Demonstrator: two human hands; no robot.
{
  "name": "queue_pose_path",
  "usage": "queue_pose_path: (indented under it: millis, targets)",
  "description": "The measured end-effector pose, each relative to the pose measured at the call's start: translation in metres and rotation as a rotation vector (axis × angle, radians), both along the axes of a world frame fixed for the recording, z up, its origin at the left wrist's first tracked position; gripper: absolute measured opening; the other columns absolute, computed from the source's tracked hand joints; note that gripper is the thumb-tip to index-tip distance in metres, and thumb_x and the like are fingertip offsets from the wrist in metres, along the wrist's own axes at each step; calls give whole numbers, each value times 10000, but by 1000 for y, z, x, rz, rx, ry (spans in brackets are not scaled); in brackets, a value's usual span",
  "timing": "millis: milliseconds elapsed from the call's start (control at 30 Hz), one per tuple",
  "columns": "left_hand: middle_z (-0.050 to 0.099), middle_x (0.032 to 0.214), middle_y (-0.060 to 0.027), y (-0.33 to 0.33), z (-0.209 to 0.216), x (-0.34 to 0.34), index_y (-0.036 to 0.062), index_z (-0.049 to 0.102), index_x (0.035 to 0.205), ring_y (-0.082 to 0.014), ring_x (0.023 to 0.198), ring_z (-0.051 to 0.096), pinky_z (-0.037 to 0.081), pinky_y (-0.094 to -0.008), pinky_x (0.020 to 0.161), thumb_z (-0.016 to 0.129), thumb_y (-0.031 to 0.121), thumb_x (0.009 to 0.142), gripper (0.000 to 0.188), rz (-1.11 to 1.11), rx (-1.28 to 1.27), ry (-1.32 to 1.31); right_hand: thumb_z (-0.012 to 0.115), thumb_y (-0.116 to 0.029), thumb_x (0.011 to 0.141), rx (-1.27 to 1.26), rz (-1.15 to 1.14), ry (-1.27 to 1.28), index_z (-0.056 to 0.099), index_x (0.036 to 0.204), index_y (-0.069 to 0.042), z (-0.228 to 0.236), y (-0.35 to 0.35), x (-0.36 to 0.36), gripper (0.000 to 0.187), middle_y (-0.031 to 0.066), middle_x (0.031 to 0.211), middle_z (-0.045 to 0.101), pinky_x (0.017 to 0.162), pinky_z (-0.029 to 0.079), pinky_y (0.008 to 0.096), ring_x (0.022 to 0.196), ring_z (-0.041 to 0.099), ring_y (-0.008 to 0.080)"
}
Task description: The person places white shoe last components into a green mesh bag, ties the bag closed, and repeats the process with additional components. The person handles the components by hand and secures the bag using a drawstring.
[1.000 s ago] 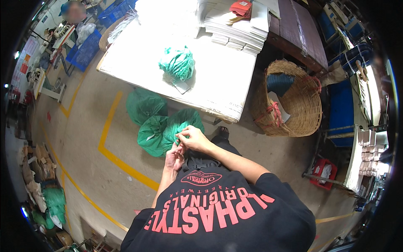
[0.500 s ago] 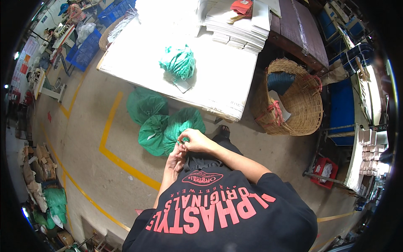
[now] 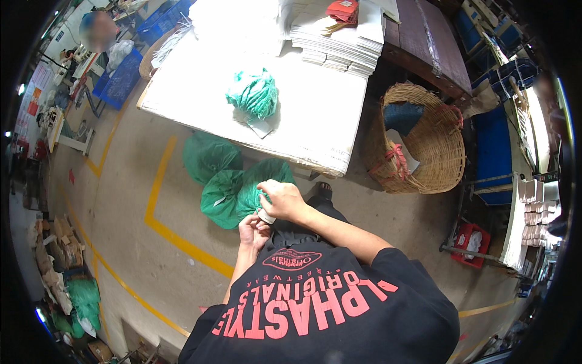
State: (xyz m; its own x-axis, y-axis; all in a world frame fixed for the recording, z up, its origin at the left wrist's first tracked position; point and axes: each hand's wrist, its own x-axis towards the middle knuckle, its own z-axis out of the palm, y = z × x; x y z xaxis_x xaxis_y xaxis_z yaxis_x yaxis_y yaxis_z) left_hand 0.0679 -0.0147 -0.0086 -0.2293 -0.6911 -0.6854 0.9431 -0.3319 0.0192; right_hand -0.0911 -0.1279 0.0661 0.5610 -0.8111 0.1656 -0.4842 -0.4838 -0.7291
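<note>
Close in front of my body, both my hands meet at the near end of a bulging green mesh bag [image 3: 250, 193]. My left hand [image 3: 253, 231] is closed, its fingertips pinching at the gathered neck of that bag, which is mostly hidden. Over it, my right hand [image 3: 285, 200] curls around a small white object [image 3: 265, 216], whose kind is too small to make out. Two more green mesh bags rest against the full one: a flatter bag [image 3: 219, 198] to its left and a rounded bag [image 3: 208, 156] farther off, partly beneath the table.
A white-topped table [image 3: 309, 133] stands ahead, with a bundle of green mesh [image 3: 253, 96] and stacked white sheets [image 3: 336, 45] on it. At right is a wicker basket [image 3: 439, 161]; a red crate [image 3: 470, 244] sits nearer. Far left are a blue crate [image 3: 121, 82] and a person [image 3: 98, 31].
The right hand has lifted slightly and turned, with its fingers spread more over the bag. A small white object now shows beneath it. The left hand has shifted slightly down and left.
</note>
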Motion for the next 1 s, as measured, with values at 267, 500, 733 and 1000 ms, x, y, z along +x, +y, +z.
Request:
queue_pose_path:
  millis: [267, 500, 733, 1000]
  targets:
    - [603, 736, -6, 8, -13, 4, 62, 648, 980, -96, 603, 530, 467, -240, 548, 537, 187, 942, 172, -1, -46, -13, 657, -402, 938, 174, 388, 255, 688, 1058, -65, -29, 9, 6, 359, 149, 1029, 698, 889, 495, 537, 1016, 667, 349]
    - [711, 931, -83, -2, -4, 10, 2, 647, 1040, -241, 874, 705, 610, -400, 861, 559, 168, 945, 210, 50, -77, -9, 720, -395, 860, -75, 185, 275, 711, 853, -133, -19, 3, -6, 262, 53, 860, 698, 836, 395, 510, 958, 629, 279]
    - [675, 844, -32, 1, 2, 26, 114, 647, 1073, -238, 884, 675, 524, -438, 967, 607, 213, 951, 161, -102, 65, -261, 761, -394, 807, -201, 104, 243, 745, 855, -187, -19, -2, -11, 213, 21, 830, 683, 836, 374, 505, 950, 608, 255]
    - [664, 777, 40, 4, -9, 31, 196, 666, 989, -133, 723, 635, 512, -335, 737, 689, 276, 926, 105, -252, 177, -595, 747, -390, 814, 44, 311, 364, 810, 931, -288, -26, 3, -9, 168, -14, 854, 732, 869, 355, 543, 973, 645, 237]
